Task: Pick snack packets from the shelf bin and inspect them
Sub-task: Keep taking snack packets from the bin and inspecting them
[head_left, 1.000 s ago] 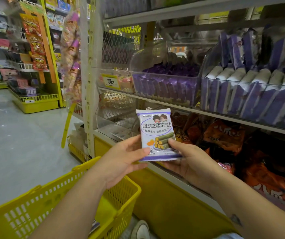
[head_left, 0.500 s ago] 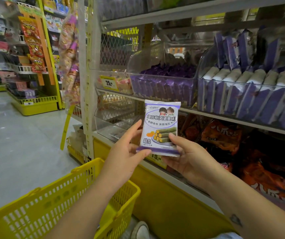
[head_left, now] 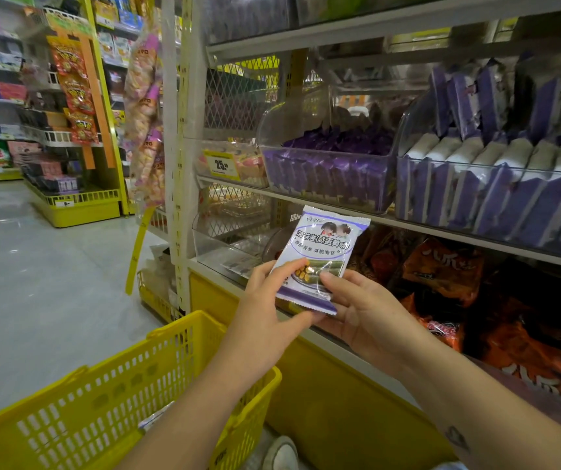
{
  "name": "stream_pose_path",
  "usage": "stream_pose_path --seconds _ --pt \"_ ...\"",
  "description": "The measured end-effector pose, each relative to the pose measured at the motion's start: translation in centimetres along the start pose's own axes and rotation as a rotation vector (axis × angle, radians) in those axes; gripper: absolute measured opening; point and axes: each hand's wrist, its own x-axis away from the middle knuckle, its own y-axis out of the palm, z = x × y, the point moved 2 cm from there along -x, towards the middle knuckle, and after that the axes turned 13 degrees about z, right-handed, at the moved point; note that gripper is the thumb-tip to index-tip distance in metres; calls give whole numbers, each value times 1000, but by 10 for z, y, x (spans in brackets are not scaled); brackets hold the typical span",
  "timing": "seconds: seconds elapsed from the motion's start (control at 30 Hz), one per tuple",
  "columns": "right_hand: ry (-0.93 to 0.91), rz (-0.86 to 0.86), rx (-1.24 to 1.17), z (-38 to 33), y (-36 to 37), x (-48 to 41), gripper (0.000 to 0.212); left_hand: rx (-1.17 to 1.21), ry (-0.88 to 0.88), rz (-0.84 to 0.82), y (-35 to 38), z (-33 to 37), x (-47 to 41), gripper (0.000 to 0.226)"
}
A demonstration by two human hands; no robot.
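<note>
A white and purple snack packet (head_left: 323, 252) with printed characters and a picture of green rolls is held up in front of the shelf, tilted to the right. My left hand (head_left: 265, 310) pinches its lower left side, fingertips lying over the front picture. My right hand (head_left: 364, 310) grips the lower right corner, thumb on the front. Behind and above, a clear shelf bin (head_left: 326, 198) holds several purple packets of the same kind.
A second clear bin (head_left: 496, 201) of purple and white packets stands to the right. Orange snack bags (head_left: 441, 266) fill the shelf below. A yellow shopping basket (head_left: 109, 398) hangs under my left forearm. A yellow price tag (head_left: 221, 164) marks the shelf edge. The aisle floor (head_left: 35, 283) lies left.
The packet has tilted further right and sits slightly lower. My left fingers slid over its front, and my right thumb moved up onto the picture.
</note>
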Motion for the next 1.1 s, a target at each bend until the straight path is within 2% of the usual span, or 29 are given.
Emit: stream_pose_path --seconds 0.1,0.23,0.33,0.43,0.5,0.63,0.8,0.97,1.03,1.1 --pt "-133 55 83 -2 -1 -1 38 30 -65 -77 -2 2 0 68" --pt "-297 9 225 -3 7 2 39 504 -320 -90 0 10 -3 72" --pt "-328 -14 323 2 11 4 27 708 -447 -81 2 10 -4 78" --pt "-359 -60 345 6 12 8 18 841 -540 -113 2 8 -3 71" --pt "-390 -52 353 6 11 7 22 896 -553 -161 0 7 -3 60" --pt "-486 75 359 -3 4 1 42 923 -527 -218 0 3 -3 49" --pt "-556 105 415 -12 -5 -1 70 807 -427 -179 3 -2 -5 58" --pt "-711 42 589 -17 2 10 76 685 -358 -63 1 -8 -7 53" --pt "-712 38 616 -17 3 13 73 706 -365 -61 0 -8 -7 53" --pt "-644 -13 520 -17 1 13 65 760 -400 -87 0 -6 -7 51"
